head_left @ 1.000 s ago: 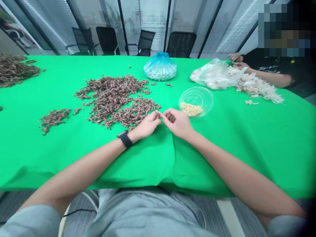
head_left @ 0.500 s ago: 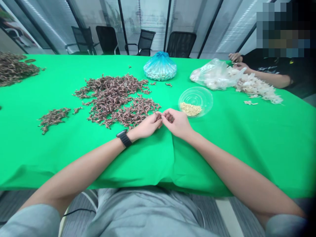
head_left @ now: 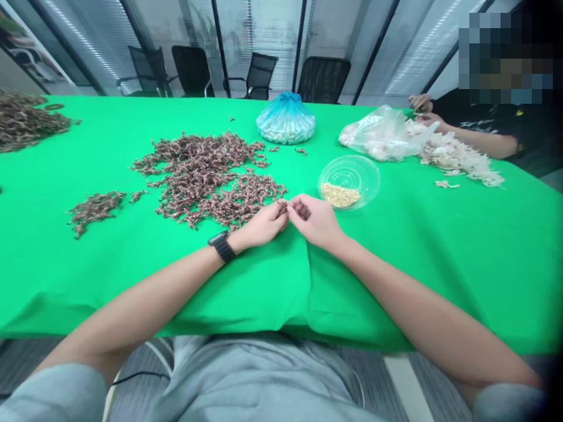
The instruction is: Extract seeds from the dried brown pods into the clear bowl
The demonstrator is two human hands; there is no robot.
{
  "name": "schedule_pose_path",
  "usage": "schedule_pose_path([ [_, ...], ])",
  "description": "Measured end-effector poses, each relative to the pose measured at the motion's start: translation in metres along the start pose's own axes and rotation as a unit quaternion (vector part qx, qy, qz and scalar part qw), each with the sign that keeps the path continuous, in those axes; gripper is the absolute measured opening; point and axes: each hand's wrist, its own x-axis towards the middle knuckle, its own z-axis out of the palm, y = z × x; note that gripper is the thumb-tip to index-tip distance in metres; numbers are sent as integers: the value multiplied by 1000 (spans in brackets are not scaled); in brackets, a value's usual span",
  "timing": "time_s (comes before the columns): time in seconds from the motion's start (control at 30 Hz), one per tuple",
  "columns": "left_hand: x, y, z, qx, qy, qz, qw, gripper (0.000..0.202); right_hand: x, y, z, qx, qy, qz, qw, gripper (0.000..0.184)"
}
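Note:
My left hand [head_left: 265, 224], a dark watch on its wrist, is closed in a pinch on a small brown dried piece [head_left: 284, 207] that shows only in part. Fingertip to fingertip with it is my right hand [head_left: 317, 221], also pinched; what lies between its fingers is hidden. Just beyond my left hand spreads a large heap of brown, twisted dried pieces [head_left: 197, 170]. A clear round plastic dish [head_left: 369, 173] stands behind my right hand, with small pale yellow bits [head_left: 341, 195] at its near side.
A smaller brown pile [head_left: 99, 208] lies at left, and another heap [head_left: 26, 126] at far left. Behind the dish stand a tied blue bag [head_left: 285, 126] of pale pieces and a clear bag [head_left: 373, 135]. Pale flakes [head_left: 460, 155] lie before another person's hands [head_left: 424, 111].
My hands keep almost the same pinched pose, fingertips together. The view has shifted very slightly; nothing on the table has visibly moved.

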Motion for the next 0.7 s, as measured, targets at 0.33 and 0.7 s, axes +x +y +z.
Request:
schedule_pose_path([
  [0.33, 0, -2, 3, 14, 14, -11, 1000, 22, 0, -1, 1, -32, 10, -23, 999, 7],
  [0.7, -4, 1, 0, 35, 6, -1, 999, 12, -2, -6, -3, -162, 8, -88, 983, 10],
])
